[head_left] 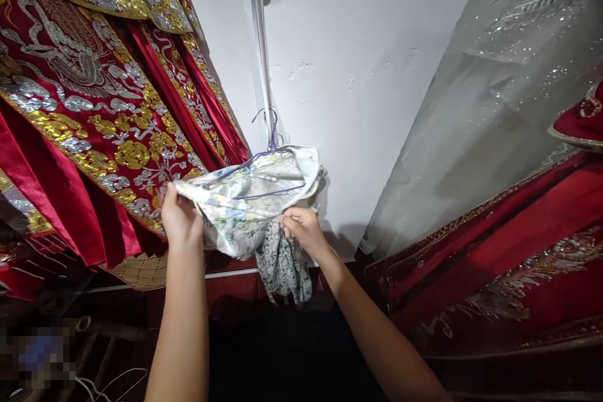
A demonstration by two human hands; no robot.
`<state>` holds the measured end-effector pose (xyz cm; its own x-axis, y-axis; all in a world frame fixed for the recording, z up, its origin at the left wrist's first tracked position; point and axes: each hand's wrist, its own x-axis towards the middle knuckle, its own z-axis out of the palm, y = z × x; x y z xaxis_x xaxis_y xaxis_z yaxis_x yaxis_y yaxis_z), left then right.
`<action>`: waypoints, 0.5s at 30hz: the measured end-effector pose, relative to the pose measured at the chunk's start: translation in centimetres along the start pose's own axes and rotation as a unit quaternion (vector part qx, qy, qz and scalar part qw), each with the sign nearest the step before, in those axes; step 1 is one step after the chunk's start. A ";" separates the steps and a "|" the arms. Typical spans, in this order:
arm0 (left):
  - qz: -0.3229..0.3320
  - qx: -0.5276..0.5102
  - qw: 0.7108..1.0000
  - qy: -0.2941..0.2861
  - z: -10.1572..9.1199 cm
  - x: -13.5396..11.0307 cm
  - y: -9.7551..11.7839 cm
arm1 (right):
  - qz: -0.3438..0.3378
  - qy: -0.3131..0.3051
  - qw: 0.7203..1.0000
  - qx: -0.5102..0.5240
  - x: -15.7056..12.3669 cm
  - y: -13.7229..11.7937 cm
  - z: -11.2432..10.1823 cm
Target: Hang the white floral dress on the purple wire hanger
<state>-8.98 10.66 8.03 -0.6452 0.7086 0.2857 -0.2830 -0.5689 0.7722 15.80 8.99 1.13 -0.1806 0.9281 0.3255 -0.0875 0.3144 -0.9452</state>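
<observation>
A pale patterned garment point(252, 198) hangs on a purple wire hanger point(268, 157), whose hook sits by a metal pole point(261, 50). My left hand point(179, 220) is closed on the garment's left edge, pulling it out sideways. My right hand point(301, 229) pinches the fabric at the lower right, where a darker grey patterned part point(282, 270) droops down. Both arms reach up from below.
Red robes with gold and silver embroidery point(85, 94) hang on the left. A sheer sequinned grey cloth point(509, 88) and more red embroidered fabric point(509, 264) hang on the right. A white wall point(358, 75) is behind. A blurred patch sits at the lower left.
</observation>
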 end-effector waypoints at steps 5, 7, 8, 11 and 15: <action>-0.304 -0.068 0.948 0.060 -4.1 -4.5 -5.9 | 0.053 0.045 0.994 0.084 -3.2 0.3 1.2; -0.333 -0.060 0.941 0.035 -3.7 -7.3 -8.0 | 0.077 0.125 0.982 0.121 -4.6 1.6 0.6; -0.341 -0.061 0.938 0.019 -3.3 -8.4 -8.7 | 0.092 0.163 0.974 0.124 -5.3 2.5 -0.1; -0.329 -0.102 0.937 -0.055 -1.3 -10.7 -9.5 | 0.146 0.234 0.959 0.069 -7.4 5.6 -2.6; -0.271 -0.082 0.935 -0.216 2.0 -12.9 -7.7 | 0.133 0.226 0.965 -0.027 -7.9 6.5 -4.3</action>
<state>2.99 6.75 -0.49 -0.0392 0.9933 0.1085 -0.6134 -0.1097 0.7821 20.89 4.56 -7.68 0.2576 0.9654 0.0400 -0.0429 0.0527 -0.9977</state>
